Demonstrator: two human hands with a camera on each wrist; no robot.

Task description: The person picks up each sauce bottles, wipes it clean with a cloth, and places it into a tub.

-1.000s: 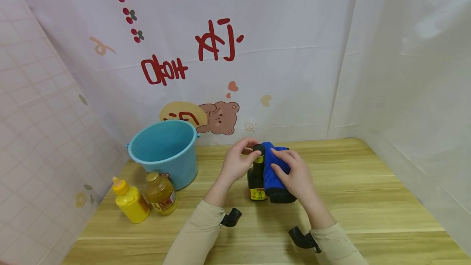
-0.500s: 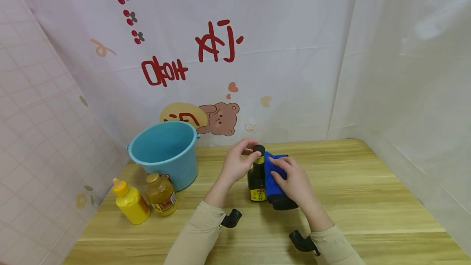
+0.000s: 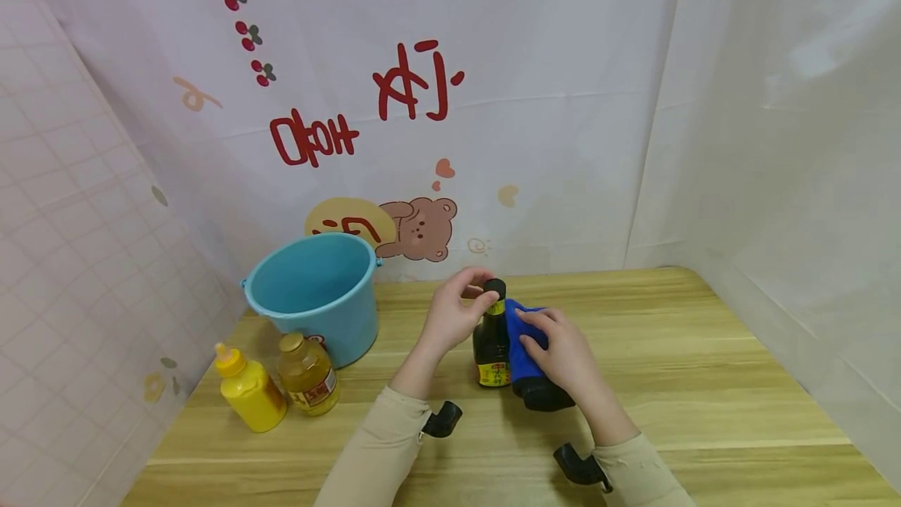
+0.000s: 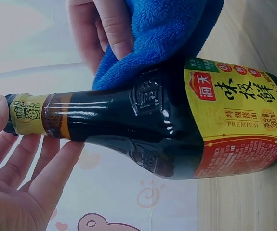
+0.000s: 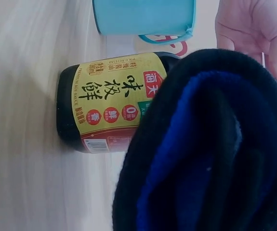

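Observation:
A dark soy sauce bottle (image 3: 491,343) with a yellow and red label (image 4: 239,115) stands upright on the table. My left hand (image 3: 454,311) grips its neck, thumb at the black cap and fingers along the far side. In my right hand (image 3: 563,350) is a folded blue cloth (image 3: 522,343) with a black edge, held between thumb and fingers. The cloth lies against the bottle's right side, at the shoulder in the left wrist view. Its folded black-edged end (image 5: 215,144) fills much of the right wrist view and hides part of the bottle.
A light blue bucket (image 3: 359,319) stands at the back left. In front of it are an amber glass jar (image 3: 306,374) with a gold lid and a yellow squeeze bottle (image 3: 253,393). A printed white curtain (image 3: 549,139) hangs behind the wooden table (image 3: 676,382).
My right hand has slid the blue cloth down along the bottle's side, from near the cap toward the body. My left hand and the bottle have stayed in place.

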